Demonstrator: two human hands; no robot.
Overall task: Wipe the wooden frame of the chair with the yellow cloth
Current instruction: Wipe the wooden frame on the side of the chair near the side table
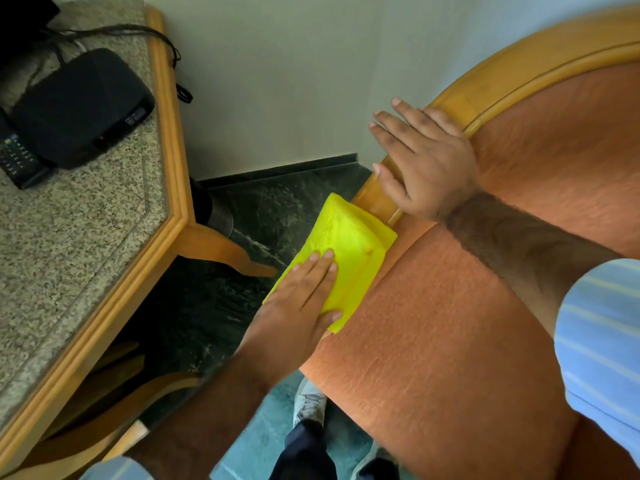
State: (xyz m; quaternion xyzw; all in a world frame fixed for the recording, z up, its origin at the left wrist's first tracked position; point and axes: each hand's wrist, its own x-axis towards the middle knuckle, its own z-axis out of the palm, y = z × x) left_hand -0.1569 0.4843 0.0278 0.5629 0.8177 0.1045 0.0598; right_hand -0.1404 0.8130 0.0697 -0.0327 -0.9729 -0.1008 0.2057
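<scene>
Left hand (298, 299) is pressing flat, fingers extended, on yellow cloth (343, 258); wooden frame (377, 197) is running up-right toward the open right hand (426, 161) bracing it.

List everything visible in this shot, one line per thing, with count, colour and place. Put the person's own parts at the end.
yellow cloth: one, bright yellow, draped over the chair's side edge, centre.
wooden frame: one, light honey wood, curving round the chair back, upper right down to the cloth.
chair upholstery: one, orange fabric, right half.
table: one, speckled stone top with wooden rim, left.
black box: one, black, on the table, upper left.
remote: one, black, on the table beside the box.
cable: black, at the table's far edge.
floor: dark green, centre.
shoe: one, whitish, bottom centre.
left hand: pressing flat on the cloth.
right hand: resting on the wooden frame.
</scene>
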